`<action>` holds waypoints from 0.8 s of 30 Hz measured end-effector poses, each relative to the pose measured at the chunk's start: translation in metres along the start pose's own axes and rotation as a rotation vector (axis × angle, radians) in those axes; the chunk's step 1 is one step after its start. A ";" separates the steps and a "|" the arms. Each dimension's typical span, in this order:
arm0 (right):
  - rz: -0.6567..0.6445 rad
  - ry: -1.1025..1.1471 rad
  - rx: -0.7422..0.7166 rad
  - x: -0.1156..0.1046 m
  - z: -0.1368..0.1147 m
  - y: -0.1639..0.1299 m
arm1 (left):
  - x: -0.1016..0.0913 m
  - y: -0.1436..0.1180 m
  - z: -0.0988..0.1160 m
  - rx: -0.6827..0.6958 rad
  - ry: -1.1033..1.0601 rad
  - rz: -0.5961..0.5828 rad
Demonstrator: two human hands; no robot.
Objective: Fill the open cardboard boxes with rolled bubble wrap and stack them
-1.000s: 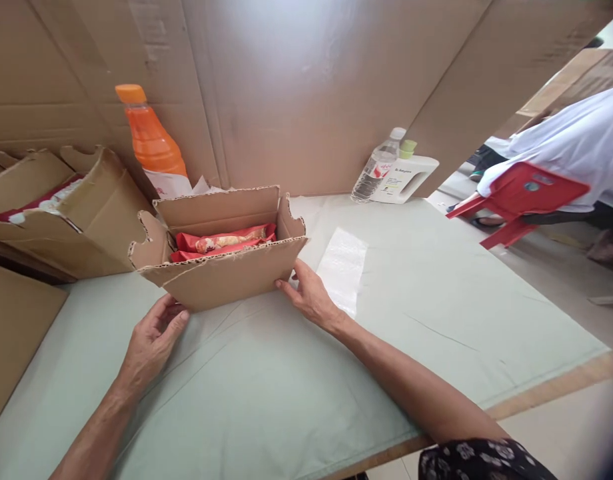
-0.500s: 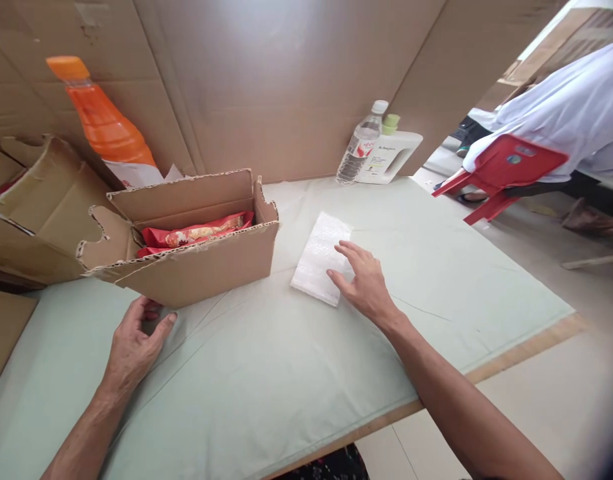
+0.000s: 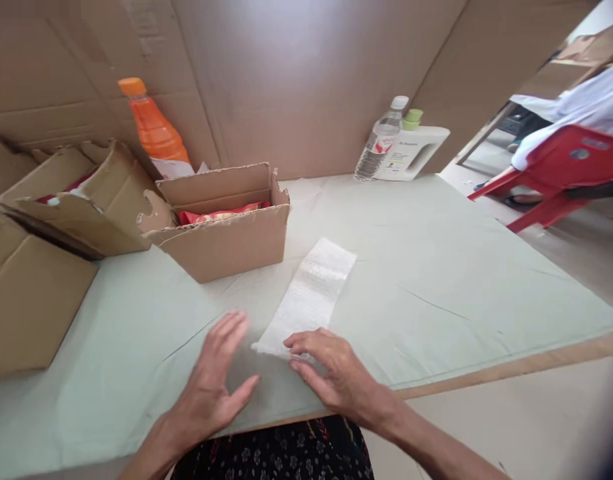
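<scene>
- Right at the near edge of the table (image 3: 436, 267), both hands are working on a clear plastic bag (image 3: 311, 297) that lies flat on the pale green cover, its long side running away from the person toward the small cardboard box (image 3: 226, 247).
- right hand (image 3: 336, 377): fingers spread and pressed down on the near end of the bag, pinning it rather than gripping it. Nothing is clenched in it.
- left hand (image 3: 214, 387): open, palm down, fingers straight, just beside the bag's near corner. It's blurred, so I can't tell if it actually touches the plastic. It holds nothing.
- How it'll handle, my guess: super light, floppy, thin film, probably a bit slick on that cover. It won't keep any shape if lifted, and it could slide or fold over on itself.
- Best place to grab looks like the near short edge or a corner, pinched between thumb and fingertip, with the other hand flattening the rest.
- Other stuff: the box has red snack packets (image 3: 216, 215) inside, an orange bottle (image 3: 154, 130) stands behind it, a water bottle (image 3: 381, 140) and white jug (image 3: 414, 150) sit at the back, and a red chair (image 3: 561, 167) is off to the right.
</scene>
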State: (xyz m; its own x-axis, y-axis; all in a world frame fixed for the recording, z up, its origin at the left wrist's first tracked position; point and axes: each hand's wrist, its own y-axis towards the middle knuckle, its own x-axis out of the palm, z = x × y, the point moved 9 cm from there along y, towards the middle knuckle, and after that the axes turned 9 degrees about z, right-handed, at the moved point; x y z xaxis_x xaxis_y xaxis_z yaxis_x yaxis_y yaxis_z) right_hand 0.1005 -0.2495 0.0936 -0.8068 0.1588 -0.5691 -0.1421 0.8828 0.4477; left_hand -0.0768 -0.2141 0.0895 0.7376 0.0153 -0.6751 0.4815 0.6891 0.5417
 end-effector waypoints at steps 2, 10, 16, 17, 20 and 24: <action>-0.041 0.091 0.011 0.018 -0.010 -0.006 | 0.016 -0.003 0.009 0.057 -0.089 -0.030; 0.025 -0.201 0.069 -0.006 0.039 0.019 | -0.018 -0.021 -0.012 -0.035 -0.184 -0.009; -0.170 -0.286 -0.078 0.024 0.066 0.046 | -0.002 -0.038 0.026 -0.055 -0.330 -0.159; -0.201 -0.261 -0.130 0.031 0.061 0.048 | 0.002 -0.039 0.033 -0.063 -0.364 -0.199; -0.201 -0.199 -0.224 0.040 0.045 0.052 | 0.012 -0.043 0.045 -0.071 -0.465 -0.351; 0.071 -0.249 -0.129 0.011 0.054 0.074 | -0.023 -0.022 -0.015 -0.327 -0.358 -0.079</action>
State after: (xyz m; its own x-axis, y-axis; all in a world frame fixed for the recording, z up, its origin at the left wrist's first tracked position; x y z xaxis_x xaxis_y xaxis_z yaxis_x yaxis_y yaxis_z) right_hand 0.1116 -0.1587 0.0830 -0.6537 0.3363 -0.6779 -0.1750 0.8044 0.5678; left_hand -0.1118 -0.2186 0.0855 0.8488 -0.2566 -0.4623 0.4110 0.8703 0.2714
